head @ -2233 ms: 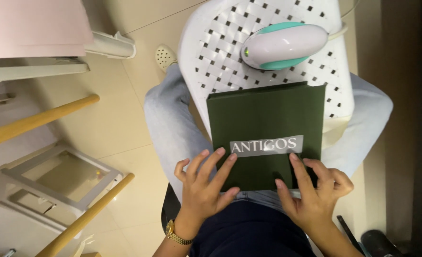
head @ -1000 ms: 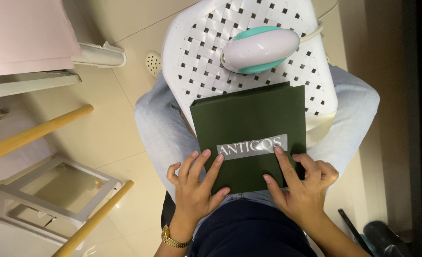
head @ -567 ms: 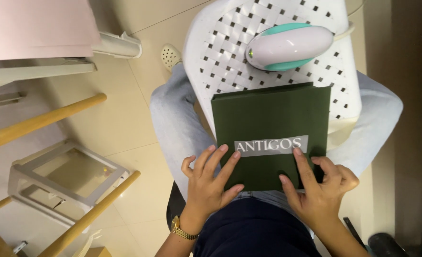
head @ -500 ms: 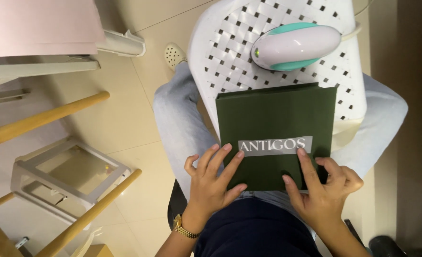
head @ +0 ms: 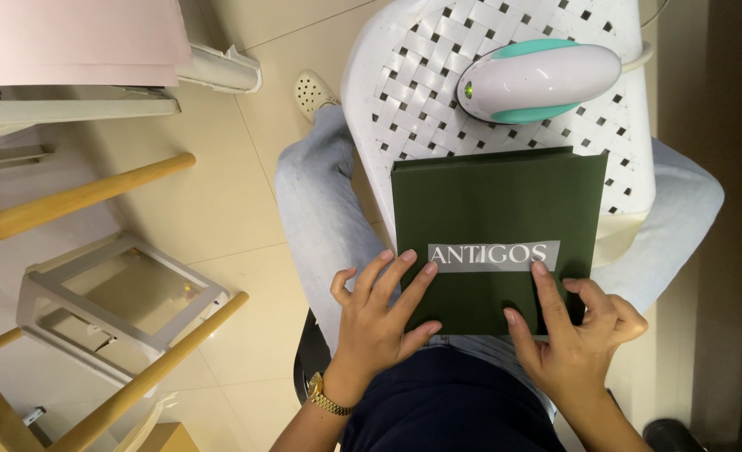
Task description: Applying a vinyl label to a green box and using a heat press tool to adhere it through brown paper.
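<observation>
Resting across your lap and the near edge of a white lattice plastic stool, the dark green folder lies flat with its white label strip facing up. Your left hand lies open on the folder's near left corner, fingers spread and pressed flat on the cover, gripping nothing; a gold wristwatch sits on that wrist. Your right hand is on the folder's near right part: its index finger reaches up to touch the right end of the label strip, the thumb presses the cover just below, and the other fingers are curled loosely off the folder's right edge. Beyond the folder's far edge, a white and teal oval device sits on the stool, close to the folder. Left of the folder, well apart on the tiled floor, stand wooden rails and a white stand.
</observation>
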